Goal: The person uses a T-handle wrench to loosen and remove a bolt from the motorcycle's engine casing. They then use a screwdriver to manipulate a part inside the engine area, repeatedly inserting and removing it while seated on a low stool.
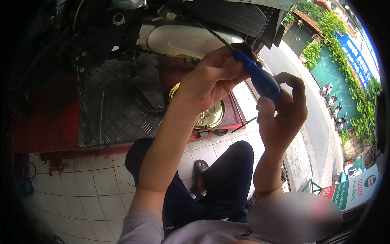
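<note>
The left grip (213,77) is closed about the front of the blue handle of a screwdriver (266,83), close to where the metal shaft enters; its fingers bend over the handle's upper side. The right grip (286,110) is curled loosely round the bulbous butt, thumb on the near side and bent fingers on the other, a wide gap remaining within the curve of the hand. The screwdriver thus lies between the two grips, touching both.

Its long axis runs on a slant, the butt at the lower right in the right grip, the shaft leaving the left grip toward the upper left. That shaft points into the underside of a motorcycle (233,18), passing before a silver cover (174,40) above the left grip. The tip is lost among dark parts; whether it touches anything cannot be told.

Below the left grip, partly behind its wrist, a round gold tray (222,114) sits on a red platform (44,134) with black tread plate (122,97).
</note>
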Motion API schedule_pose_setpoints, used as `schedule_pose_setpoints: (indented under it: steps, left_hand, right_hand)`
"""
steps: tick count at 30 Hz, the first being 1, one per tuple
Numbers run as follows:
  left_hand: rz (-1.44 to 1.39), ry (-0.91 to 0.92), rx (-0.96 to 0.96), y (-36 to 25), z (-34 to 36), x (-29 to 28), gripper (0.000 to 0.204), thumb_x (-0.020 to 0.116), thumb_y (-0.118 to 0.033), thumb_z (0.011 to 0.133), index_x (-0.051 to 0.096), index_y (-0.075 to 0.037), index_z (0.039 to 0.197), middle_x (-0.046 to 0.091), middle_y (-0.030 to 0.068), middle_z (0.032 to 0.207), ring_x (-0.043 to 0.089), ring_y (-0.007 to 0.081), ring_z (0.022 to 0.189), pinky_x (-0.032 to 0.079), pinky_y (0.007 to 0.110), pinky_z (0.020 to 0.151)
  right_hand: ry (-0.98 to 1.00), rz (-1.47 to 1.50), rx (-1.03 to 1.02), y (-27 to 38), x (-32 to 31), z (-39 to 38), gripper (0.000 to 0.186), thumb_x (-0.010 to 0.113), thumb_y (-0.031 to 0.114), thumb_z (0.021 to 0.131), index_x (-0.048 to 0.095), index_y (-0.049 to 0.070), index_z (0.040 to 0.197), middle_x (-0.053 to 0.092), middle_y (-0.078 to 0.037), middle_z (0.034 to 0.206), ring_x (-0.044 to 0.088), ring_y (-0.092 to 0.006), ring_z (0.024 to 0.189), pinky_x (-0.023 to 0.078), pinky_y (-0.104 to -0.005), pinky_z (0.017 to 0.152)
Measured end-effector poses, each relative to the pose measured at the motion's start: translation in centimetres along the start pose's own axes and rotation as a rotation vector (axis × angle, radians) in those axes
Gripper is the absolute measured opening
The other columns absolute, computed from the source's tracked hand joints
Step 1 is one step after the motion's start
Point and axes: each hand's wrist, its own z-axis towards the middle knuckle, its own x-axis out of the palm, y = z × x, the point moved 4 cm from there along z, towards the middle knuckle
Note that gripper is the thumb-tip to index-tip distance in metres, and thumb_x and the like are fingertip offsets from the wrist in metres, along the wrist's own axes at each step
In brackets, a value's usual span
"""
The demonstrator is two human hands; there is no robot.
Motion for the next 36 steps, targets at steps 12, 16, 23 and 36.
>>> schedule_pose_setpoints:
  steps: [12,16,23,36]
  left_hand:
    - [0.202,-0.030,-0.025,-0.5,-0.4,-0.3,0.040,0.063,-0.024,0.092,0.054,0.001,0.123,0.062,0.0122,0.114,0.058,0.0214,0.110,0.045,0.036,0.099]
    - [0.039,0.019,-0.033,-0.2,-0.1,-0.2,0.039,0.063,-0.020,0.092,0.055,0.001,0.123,0.062,0.0121,0.113,0.059,0.0216,0.109,0.046,0.036,0.098]
    - [0.127,-0.076,-0.111,-0.8,-0.1,-0.3,0.026,0.066,-0.021,0.090,0.061,-0.002,0.109,0.066,0.0081,0.096,0.064,0.0170,0.092,0.053,0.033,0.083]
    - [0.086,-0.132,-0.004,-0.9,-0.2,-0.1,0.028,0.064,-0.017,0.091,0.061,0.001,0.112,0.065,0.0126,0.105,0.061,0.0214,0.104,0.049,0.036,0.093]
  right_hand:
    - [-0.003,-0.038,-0.506,2.2,0.5,0.3,0.042,0.072,-0.005,0.072,0.059,-0.001,0.112,0.054,-0.009,0.099,0.061,-0.0162,0.085,0.050,-0.0263,0.070]
    - [-0.098,0.204,-0.229,0.7,0.5,0.4,0.046,0.080,0.003,0.069,0.053,-0.002,0.107,0.066,-0.006,0.079,0.064,-0.0094,0.063,0.047,-0.0181,0.050]
    - [-0.145,-0.034,-0.553,0.7,0.9,0.0,0.025,0.068,-0.007,0.070,0.075,0.013,0.083,0.048,-0.013,0.113,0.058,-0.0243,0.100,0.055,-0.0296,0.071]
    - [-0.115,0.375,-0.515,-0.3,0.8,0.2,0.068,0.083,0.010,0.068,0.048,-0.002,0.125,0.047,-0.017,0.122,0.059,-0.0228,0.105,0.057,-0.0350,0.081]
